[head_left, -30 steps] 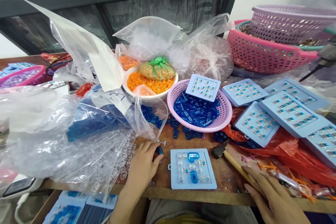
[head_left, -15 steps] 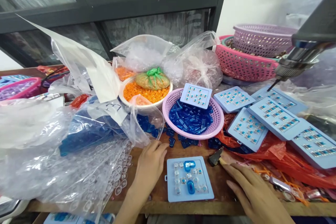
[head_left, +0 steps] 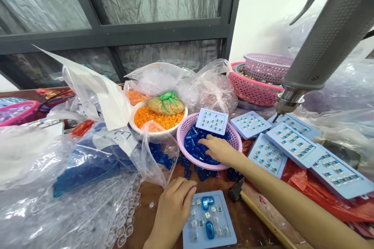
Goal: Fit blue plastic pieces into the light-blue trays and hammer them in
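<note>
A light blue square panel (head_left: 228,218) lies on the brown table, bearing two glossy blue pieces and several clear ones. My left hand (head_left: 175,202) rests at the panel's left edge, fingers bent and together; whether anything is under them is hidden. My right hand (head_left: 217,148) reaches into the lilac basket (head_left: 181,140), its fingers among the translucent blue pieces (head_left: 193,146). Its index finger is stretched out and the other fingertips are partly hidden. Another panel (head_left: 212,121) with small square parts leans on the basket's back rim.
A hammer (head_left: 260,218) lies under my right forearm. Several blue panels (head_left: 292,144) overlap at the right, beneath a grey power driver (head_left: 315,50). A white bowl (head_left: 133,126) of orange pieces and plastic bags (head_left: 96,206) are at the left.
My right hand has moved from beside the panel up and left into the lilac basket. My left hand has shifted closer to the panel. The view has tilted upward.
</note>
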### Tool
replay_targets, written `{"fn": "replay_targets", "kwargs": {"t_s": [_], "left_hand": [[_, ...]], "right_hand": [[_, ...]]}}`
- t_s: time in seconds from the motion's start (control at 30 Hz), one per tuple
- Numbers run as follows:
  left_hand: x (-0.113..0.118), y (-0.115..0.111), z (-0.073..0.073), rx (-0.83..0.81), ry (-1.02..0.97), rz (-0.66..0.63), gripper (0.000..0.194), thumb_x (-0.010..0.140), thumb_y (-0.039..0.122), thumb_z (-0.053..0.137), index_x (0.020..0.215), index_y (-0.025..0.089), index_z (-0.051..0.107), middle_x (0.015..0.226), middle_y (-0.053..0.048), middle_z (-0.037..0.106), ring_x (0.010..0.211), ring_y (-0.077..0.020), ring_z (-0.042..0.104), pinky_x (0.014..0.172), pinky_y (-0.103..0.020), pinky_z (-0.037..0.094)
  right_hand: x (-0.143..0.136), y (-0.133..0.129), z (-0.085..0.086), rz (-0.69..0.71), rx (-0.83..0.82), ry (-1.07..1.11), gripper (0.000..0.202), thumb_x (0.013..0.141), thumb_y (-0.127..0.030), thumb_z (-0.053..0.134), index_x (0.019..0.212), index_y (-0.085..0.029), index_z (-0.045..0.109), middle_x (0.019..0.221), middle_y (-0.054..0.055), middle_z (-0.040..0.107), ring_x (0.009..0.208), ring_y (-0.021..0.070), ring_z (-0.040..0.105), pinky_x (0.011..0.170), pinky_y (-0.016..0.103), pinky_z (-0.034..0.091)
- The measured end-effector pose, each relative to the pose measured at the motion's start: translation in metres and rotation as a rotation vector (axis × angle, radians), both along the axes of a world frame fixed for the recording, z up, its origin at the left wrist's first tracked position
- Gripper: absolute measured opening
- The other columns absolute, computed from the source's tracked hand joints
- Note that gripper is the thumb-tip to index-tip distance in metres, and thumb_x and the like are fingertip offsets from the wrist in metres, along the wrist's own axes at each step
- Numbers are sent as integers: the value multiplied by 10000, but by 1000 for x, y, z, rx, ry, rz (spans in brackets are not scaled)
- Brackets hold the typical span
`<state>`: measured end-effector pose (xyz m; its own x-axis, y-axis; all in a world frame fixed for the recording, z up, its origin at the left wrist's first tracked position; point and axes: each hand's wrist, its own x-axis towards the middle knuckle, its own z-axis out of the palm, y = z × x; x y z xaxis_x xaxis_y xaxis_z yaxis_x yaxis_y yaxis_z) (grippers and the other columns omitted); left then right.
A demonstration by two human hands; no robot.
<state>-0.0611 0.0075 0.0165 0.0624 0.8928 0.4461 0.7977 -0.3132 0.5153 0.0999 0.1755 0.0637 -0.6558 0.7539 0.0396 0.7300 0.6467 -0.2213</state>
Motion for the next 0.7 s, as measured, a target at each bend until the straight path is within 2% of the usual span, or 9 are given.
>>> {"fn": "replay_targets", "kwargs": {"t_s": [0.1,0.17,0.27,0.33,0.37,0.43,0.5,0.6,0.7], "left_hand": [[-8,-13,-3,10,-82,74,200,959,244,512,950,243,712,869,-7,720,794,-165,694,713,-267,559],[-12,-20,-3,14,-147,131,195,954,262,528,941,251,722,881,-10,730,820,-170,701,749,-268,565],[-14,-30,-4,-16,-231,175,177,954,289,554,967,263,729,917,-19,734,859,-176,700,788,-276,568],[-11,-37,-4,-35,-263,170,167,943,324,585,1016,274,727,968,-32,729,903,-189,692,806,-292,571],[-10,-40,-4,-41,-271,159,182,927,345,612,1059,280,721,1003,-41,725,934,-202,686,820,-307,572],[-5,-47,-4,-73,-256,123,311,859,371,705,1160,291,692,1087,-60,711,1006,-235,664,870,-354,568],[0,-52,-6,-145,-193,81,489,753,356,814,1216,303,668,1151,-68,694,1066,-272,635,926,-413,550],[6,-55,-11,-282,-69,42,588,652,278,888,1200,303,677,1183,-70,681,1105,-305,603,973,-488,515],[9,-56,-14,-357,14,29,557,684,217,855,1204,291,671,1219,-80,659,1133,-312,580,977,-512,498]], "right_hand": [[-3,8,-12,31,49,26,144,846,-137,728,980,-144,677,994,33,699,817,169,682,741,356,585],[8,-1,-15,40,121,146,92,855,-82,681,911,-154,671,928,24,705,798,167,688,733,334,580],[28,-38,-12,44,273,423,140,923,-83,549,884,-182,640,934,56,705,852,170,693,773,300,569],[37,-75,-13,80,365,593,193,986,-138,450,893,-189,611,977,86,694,886,156,680,783,276,566],[39,-95,-16,107,392,649,199,994,-141,448,871,-195,595,958,78,692,843,134,674,764,249,565],[38,-132,-27,234,418,736,157,967,-103,510,870,-185,602,919,76,702,817,130,672,725,221,565],[34,-159,-44,291,468,743,180,962,-73,487,890,-159,627,841,72,712,771,143,677,719,236,573],[26,-177,-67,291,512,748,216,949,-36,455,884,-137,635,799,77,718,748,159,687,722,265,581],[23,-179,-81,256,510,717,229,952,-42,455,838,-144,625,782,66,712,727,160,680,698,285,575]]}}
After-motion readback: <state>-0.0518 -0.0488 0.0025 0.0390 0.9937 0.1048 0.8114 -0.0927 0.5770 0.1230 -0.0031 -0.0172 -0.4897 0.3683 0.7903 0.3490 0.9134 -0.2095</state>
